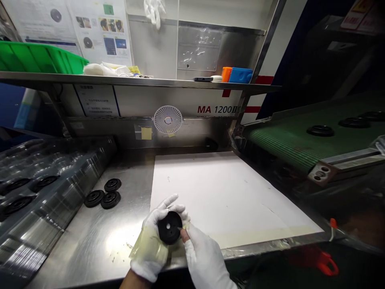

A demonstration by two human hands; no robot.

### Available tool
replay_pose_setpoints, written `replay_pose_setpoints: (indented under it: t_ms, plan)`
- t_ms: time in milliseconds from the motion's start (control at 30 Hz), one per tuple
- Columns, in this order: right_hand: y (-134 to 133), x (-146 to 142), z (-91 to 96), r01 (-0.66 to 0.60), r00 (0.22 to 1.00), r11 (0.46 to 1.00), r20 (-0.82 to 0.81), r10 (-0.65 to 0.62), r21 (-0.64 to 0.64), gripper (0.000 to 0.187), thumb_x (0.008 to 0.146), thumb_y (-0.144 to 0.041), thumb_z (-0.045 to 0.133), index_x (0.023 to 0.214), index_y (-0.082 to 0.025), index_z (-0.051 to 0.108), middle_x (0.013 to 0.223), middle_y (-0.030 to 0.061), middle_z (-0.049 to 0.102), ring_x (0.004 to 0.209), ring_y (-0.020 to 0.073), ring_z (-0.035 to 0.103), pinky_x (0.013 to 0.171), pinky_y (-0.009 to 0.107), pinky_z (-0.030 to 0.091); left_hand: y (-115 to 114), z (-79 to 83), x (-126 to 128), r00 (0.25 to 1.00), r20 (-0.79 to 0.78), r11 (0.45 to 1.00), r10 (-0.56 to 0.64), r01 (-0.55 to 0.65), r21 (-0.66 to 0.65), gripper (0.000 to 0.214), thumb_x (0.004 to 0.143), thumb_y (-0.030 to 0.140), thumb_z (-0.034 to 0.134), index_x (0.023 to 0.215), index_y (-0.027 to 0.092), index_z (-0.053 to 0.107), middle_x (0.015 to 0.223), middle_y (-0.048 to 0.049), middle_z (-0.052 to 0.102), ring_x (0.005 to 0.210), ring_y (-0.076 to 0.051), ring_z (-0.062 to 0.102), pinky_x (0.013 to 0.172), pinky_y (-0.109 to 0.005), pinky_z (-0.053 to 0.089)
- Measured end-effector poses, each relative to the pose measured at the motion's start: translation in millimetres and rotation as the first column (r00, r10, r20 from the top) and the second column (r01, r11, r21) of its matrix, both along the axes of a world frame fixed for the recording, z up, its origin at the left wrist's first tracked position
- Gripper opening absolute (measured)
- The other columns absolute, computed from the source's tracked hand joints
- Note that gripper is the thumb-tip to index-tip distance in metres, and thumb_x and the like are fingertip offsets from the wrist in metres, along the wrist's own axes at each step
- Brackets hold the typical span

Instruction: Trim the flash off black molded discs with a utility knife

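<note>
My left hand [152,245], in a white glove, grips a black round disc [169,227] with a small hole in its middle, held above the steel bench's front edge. My right hand [204,259], also gloved in white, touches the disc's right rim with pinched fingertips. Three more black ribbed discs [103,194] lie together on the steel bench [120,241] to the left of my hands.
A white sheet [225,192] covers the bench's middle. Clear plastic trays [39,188] holding black discs stand at the left. A green conveyor belt [300,140] with black discs runs at the right. A shelf above carries a green bin [39,58] and blue and orange boxes [237,75].
</note>
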State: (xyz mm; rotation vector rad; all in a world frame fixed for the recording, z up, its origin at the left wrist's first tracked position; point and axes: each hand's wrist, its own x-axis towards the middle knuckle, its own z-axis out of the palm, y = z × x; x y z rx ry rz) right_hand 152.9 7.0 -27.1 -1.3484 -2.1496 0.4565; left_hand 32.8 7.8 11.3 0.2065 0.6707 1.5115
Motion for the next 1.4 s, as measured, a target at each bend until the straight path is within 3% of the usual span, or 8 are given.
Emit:
replay_pose_setpoints:
  t_ms: [267, 400, 533, 600, 900, 1067, 1200, 1400]
  plan:
    - [-9.7, -8.4, -9.3, 0.067, 0.994, 0.994, 0.081, -0.074, 0.08, 0.03, 0.093, -0.028, 0.027, 0.074, -0.025, 0.05, 0.062, -0.0025, 0.06, 0.054, 0.0176, 0.057, 0.05, 0.029, 0.026, 11.7, -9.3, 10.5, 0.971, -0.003, 0.969, 0.24, -0.239, 0.06, 0.012, 0.071, 0.014, 0.063, 0.082, 0.016, 0.063, 0.067, 0.001, 0.054, 0.065, -0.012, 0.055, 0.072, -0.028, 0.05]
    - [-12.0, -15.6, -6.3, 0.053, 0.998, 0.996, 0.042, -0.056, 0.076, 0.028, 0.093, -0.028, 0.029, 0.077, -0.025, 0.052, 0.065, -0.0025, 0.062, 0.057, 0.0177, 0.059, 0.05, 0.028, 0.026, 8.0, -1.9, 11.5, 0.934, -0.045, 0.933, 0.353, -0.348, 0.095, 0.021, 0.072, 0.016, 0.061, 0.092, 0.016, 0.063, 0.074, -0.0015, 0.06, 0.075, -0.015, 0.06, 0.082, -0.032, 0.049]
    - [-6.2, -8.0, -2.2, 0.054, 0.998, 0.997, 0.025, -0.055, 0.047, 0.028, 0.092, -0.028, 0.028, 0.082, -0.025, 0.054, 0.069, -0.0012, 0.063, 0.06, 0.0184, 0.059, 0.052, 0.028, 0.028, 4.7, -1.3, 6.0, 0.989, -0.002, 0.989, 0.145, -0.145, -0.006, 0.032, 0.075, 0.021, 0.053, 0.104, 0.009, 0.061, 0.084, -0.0129, 0.064, 0.082, -0.025, 0.061, 0.075, -0.042, 0.051]
    - [-3.6, -2.8, -2.1, 0.059, 0.998, 0.998, -0.011, -0.059, 0.019, 0.028, 0.093, -0.029, 0.028, 0.086, -0.026, 0.055, 0.072, -0.0011, 0.064, 0.063, 0.0183, 0.059, 0.054, 0.027, 0.029, 6.0, -3.9, 4.9, 0.996, 0.036, 0.997, 0.081, -0.081, 0.009, 0.03, 0.074, 0.019, 0.053, 0.102, 0.009, 0.061, 0.075, -0.0097, 0.061, 0.072, -0.021, 0.06, 0.07, -0.04, 0.052]
    - [-12.7, -15.5, -8.0, 0.072, 0.997, 0.992, 0.024, -0.075, 0.101, 0.03, 0.092, -0.029, 0.028, 0.075, -0.024, 0.052, 0.062, -0.0022, 0.06, 0.054, 0.017, 0.057, 0.05, 0.028, 0.027, 20.3, -5.0, 13.9, 0.937, 0.041, 0.938, 0.346, -0.346, -0.007, 0.017, 0.072, 0.014, 0.063, 0.089, 0.016, 0.062, 0.07, 0.0008, 0.056, 0.069, -0.012, 0.058, 0.077, -0.031, 0.052]
    - [-6.2, -9.0, -2.1, 0.062, 0.998, 0.994, -0.018, -0.061, 0.087, 0.033, 0.093, -0.03, 0.026, 0.077, -0.024, 0.054, 0.063, -0.0013, 0.061, 0.055, 0.0166, 0.057, 0.05, 0.026, 0.028, 14.7, -8.5, 6.7, 0.983, 0.035, 0.984, 0.178, -0.178, -0.001, 0.033, 0.075, 0.018, 0.054, 0.108, 0.014, 0.059, 0.088, -0.0098, 0.063, 0.083, -0.022, 0.062, 0.08, -0.044, 0.051]
    - [0.7, 1.6, 0.5, 0.076, 0.997, 0.997, -0.016, -0.075, 0.01, 0.03, 0.092, -0.029, 0.027, 0.08, -0.024, 0.053, 0.069, -0.0004, 0.061, 0.06, 0.0171, 0.058, 0.054, 0.026, 0.032, 12.7, -11.2, 5.0, 0.992, 0.059, 0.993, 0.109, -0.112, 0.034, 0.029, 0.074, 0.015, 0.056, 0.102, 0.013, 0.061, 0.069, -0.0032, 0.057, 0.064, -0.015, 0.057, 0.067, -0.032, 0.052]
    - [-1.7, 2.6, -7.9, 0.102, 0.993, 0.99, 0.052, -0.107, 0.098, 0.027, 0.091, -0.028, 0.029, 0.076, -0.024, 0.051, 0.064, -0.0019, 0.059, 0.056, 0.0175, 0.056, 0.052, 0.027, 0.029, 12.8, -12.6, 7.6, 0.99, 0.007, 0.988, 0.144, -0.144, 0.058, 0.017, 0.074, 0.021, 0.063, 0.09, 0.016, 0.063, 0.068, -0.0004, 0.053, 0.064, -0.013, 0.055, 0.063, -0.027, 0.049]
